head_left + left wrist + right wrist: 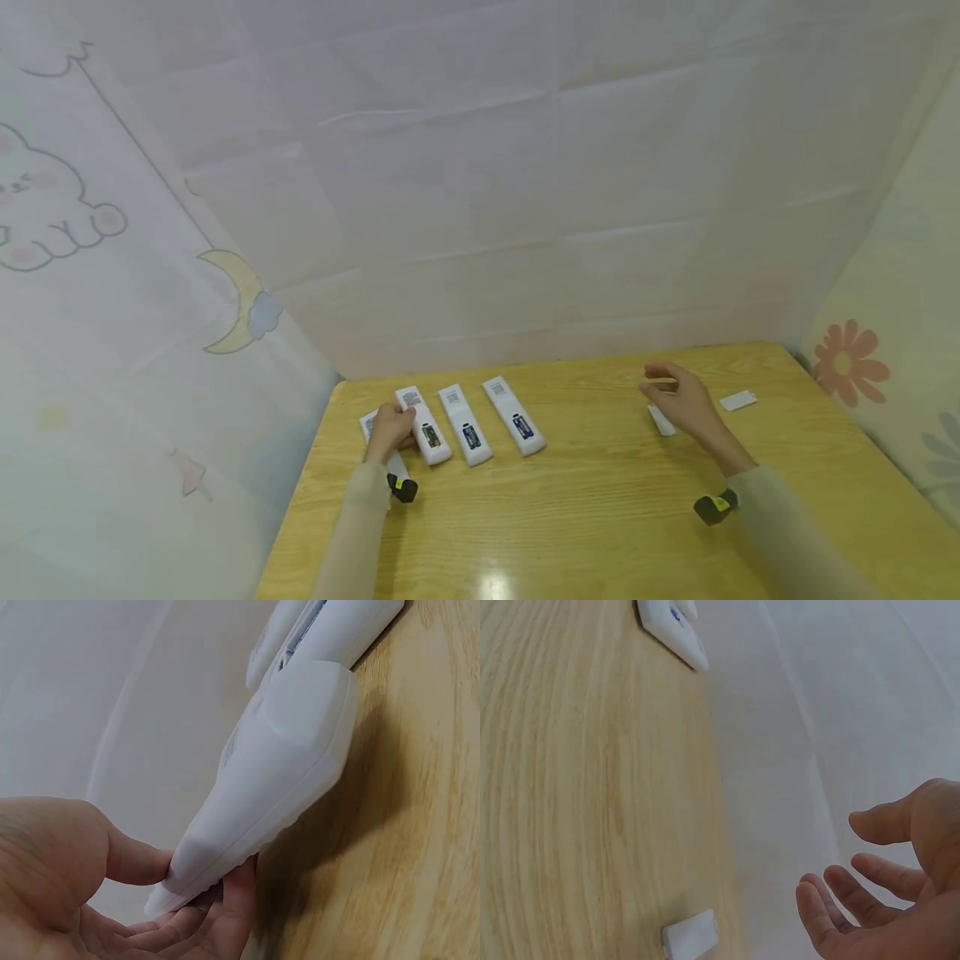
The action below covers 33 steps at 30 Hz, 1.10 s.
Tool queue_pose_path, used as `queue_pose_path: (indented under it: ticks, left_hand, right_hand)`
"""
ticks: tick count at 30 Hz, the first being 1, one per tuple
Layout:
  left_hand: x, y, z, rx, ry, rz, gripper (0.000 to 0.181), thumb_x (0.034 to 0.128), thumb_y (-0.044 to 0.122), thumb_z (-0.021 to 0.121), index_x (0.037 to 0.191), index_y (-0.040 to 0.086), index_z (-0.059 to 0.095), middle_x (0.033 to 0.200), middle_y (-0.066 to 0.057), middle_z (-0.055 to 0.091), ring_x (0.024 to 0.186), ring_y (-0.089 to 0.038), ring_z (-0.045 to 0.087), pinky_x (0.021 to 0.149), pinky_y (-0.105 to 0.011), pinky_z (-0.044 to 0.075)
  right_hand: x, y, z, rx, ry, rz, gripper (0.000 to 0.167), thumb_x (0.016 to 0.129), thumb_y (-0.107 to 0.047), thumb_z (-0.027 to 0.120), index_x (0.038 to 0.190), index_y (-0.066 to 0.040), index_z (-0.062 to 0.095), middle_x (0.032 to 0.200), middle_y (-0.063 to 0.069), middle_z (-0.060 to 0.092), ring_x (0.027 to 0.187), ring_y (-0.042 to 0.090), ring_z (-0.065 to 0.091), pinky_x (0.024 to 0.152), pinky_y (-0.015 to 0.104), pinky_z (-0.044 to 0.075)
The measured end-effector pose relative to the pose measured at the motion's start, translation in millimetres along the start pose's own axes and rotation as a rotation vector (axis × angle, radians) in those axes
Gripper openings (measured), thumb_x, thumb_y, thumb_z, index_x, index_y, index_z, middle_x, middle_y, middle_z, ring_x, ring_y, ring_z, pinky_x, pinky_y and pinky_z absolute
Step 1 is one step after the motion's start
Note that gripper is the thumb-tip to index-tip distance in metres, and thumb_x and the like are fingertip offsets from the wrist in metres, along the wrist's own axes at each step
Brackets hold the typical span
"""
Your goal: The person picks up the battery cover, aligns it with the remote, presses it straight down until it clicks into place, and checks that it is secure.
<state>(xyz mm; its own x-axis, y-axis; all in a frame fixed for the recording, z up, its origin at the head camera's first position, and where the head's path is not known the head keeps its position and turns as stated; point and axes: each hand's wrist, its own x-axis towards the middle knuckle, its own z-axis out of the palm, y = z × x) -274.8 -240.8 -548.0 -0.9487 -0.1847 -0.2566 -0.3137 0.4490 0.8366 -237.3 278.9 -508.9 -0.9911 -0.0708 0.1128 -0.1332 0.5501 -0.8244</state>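
In the head view, my left hand (392, 429) grips the edge of a white remote control (415, 402), its back up and green batteries showing. The left wrist view has the thumb of my left hand (150, 892) on one face of the remote (262, 772) and the fingers beneath it. A shadow falls on the table under it. Another white remote (367, 421) lies partly hidden below this hand. My right hand (682, 404) hovers with relaxed, parted fingers and holds nothing. Near it on the table is a small white battery cover (663, 422).
Two more white remotes, one in the middle (467, 427) and one farther right (514, 417), lie back up with blue batteries exposed. A second white cover (738, 401) sits at the right of the wooden table (585, 500). Cloth backdrops (480, 208) stand behind and at both sides.
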Motion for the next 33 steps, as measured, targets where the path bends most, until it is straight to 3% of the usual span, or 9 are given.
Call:
queue_pose_path:
  ticks: [13,22,25,29,33]
  left_hand:
    - [1.0,4.3,0.8,-0.003,0.031,-0.002,0.024,0.1091,0.021,0.054,0.103,-0.001,0.062,0.098,-0.014,0.066,0.080,-0.019,0.067,0.071,-0.034,0.065]
    - [-6.0,8.5,1.2,-0.004,0.031,0.025,0.025,0.1095,0.022,0.054,0.106,-0.002,0.062,0.087,-0.008,0.062,0.072,-0.019,0.063,0.064,-0.032,0.059]
    - [-7.1,8.5,2.5,-0.005,0.028,0.029,0.026,0.1099,0.022,0.054,0.109,-0.003,0.062,0.087,-0.007,0.063,0.072,-0.018,0.063,0.064,-0.032,0.059]
    - [-6.9,6.8,2.9,-0.015,0.023,0.034,0.027,0.1097,0.022,0.054,0.113,-0.003,0.062,0.086,-0.005,0.062,0.071,-0.017,0.062,0.064,-0.031,0.058]
    - [-4.4,5.9,1.5,-0.031,0.006,0.019,0.024,0.1094,0.022,0.055,0.107,-0.001,0.062,0.074,0.000,0.054,0.060,-0.013,0.052,0.057,-0.027,0.049]
  right_hand:
    - [-4.6,24.9,0.6,-0.075,0.012,-0.015,0.048,0.106,-0.013,0.066,0.147,0.008,0.052,0.145,0.035,0.057,0.123,0.053,0.064,0.089,0.050,0.066]
    - [-7.8,38.2,1.4,-0.100,-0.005,0.000,0.050,0.105,-0.011,0.068,0.146,0.011,0.052,0.143,0.038,0.056,0.118,0.053,0.065,0.073,0.027,0.063]
    - [-7.8,40.9,2.0,-0.109,-0.003,0.003,0.050,0.103,-0.007,0.069,0.145,0.013,0.052,0.142,0.039,0.056,0.116,0.052,0.066,0.072,0.024,0.062]
    - [-8.4,45.4,4.3,-0.155,-0.004,0.015,0.050,0.101,-0.004,0.069,0.144,0.015,0.051,0.141,0.040,0.054,0.115,0.052,0.065,0.080,0.038,0.066]
    - [-9.8,48.8,8.6,-0.213,-0.025,0.024,0.050,0.101,-0.003,0.067,0.144,0.017,0.050,0.140,0.041,0.053,0.115,0.053,0.063,0.089,0.057,0.063]
